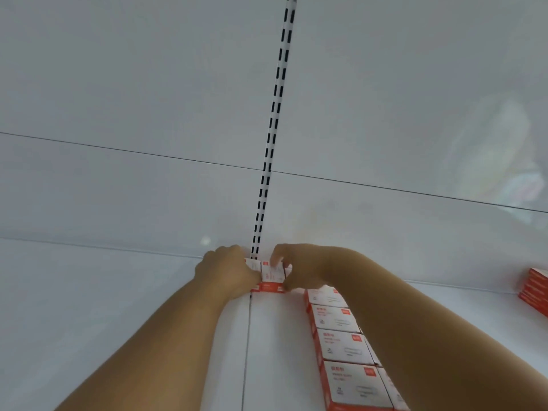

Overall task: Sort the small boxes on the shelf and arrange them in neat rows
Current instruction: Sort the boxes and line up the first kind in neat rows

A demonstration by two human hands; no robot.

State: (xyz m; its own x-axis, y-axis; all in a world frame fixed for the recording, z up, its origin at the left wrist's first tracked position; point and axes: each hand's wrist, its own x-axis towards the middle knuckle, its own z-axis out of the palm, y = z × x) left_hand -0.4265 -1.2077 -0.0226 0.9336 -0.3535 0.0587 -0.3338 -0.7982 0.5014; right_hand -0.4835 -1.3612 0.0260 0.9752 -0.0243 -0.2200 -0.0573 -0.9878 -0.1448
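Both arms are stretched out over the white shelf point(118, 307), reaching right to the back where the slotted rail point(274, 120) runs up the rear wall. Take that rail as the marker. Just left of its foot, the left hand point(228, 271) is curled over the left end of a small cluster of boxes point(271, 275), fingers bent down around the white-and-red cardboard, gripping it. The cluster sits directly at the base of the rail, pressed close to the back wall, white tops up and red sides facing forward. Just right of the rail's foot, the right hand point(296, 269) is clamped on the same cluster from the other end, thumb at the front lower corner, fingers hooked over the top edge. So both hands are squeezing those boxes between them. Further right of the rail and closer to the camera, a neat row of boxes point(341, 345) runs from back to front, each touching the next, partly hidden under the right forearm. Far off to the right of the rail, at the frame edge, a red stack point(535, 287) of boxes sits near the back wall, well apart from everything else.
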